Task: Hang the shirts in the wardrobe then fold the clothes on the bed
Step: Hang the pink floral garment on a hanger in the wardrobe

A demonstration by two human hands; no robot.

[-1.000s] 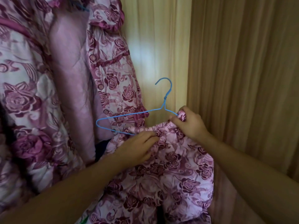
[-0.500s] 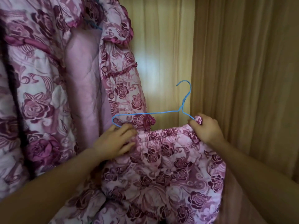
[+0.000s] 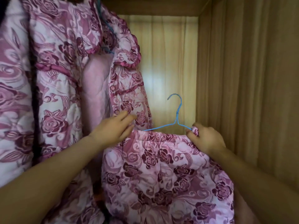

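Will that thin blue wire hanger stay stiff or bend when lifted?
It probably flexes: the thin blue wire hanger looks slender under the thick quilted floral garment. Likely light itself. Fabric may slip off, since the right hand pinches it onto the wire's end.

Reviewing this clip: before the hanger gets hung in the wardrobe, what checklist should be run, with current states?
1. The right hand grips the garment and one end of the blue hanger: ok.
2. Hold of the left hand on the other end: cannot tell; that end is hidden behind it.
3. The hook is upright and free: ok.
4. Position of the rail: cannot tell, out of view.
5. Open space to the right of the hung jacket: ok.
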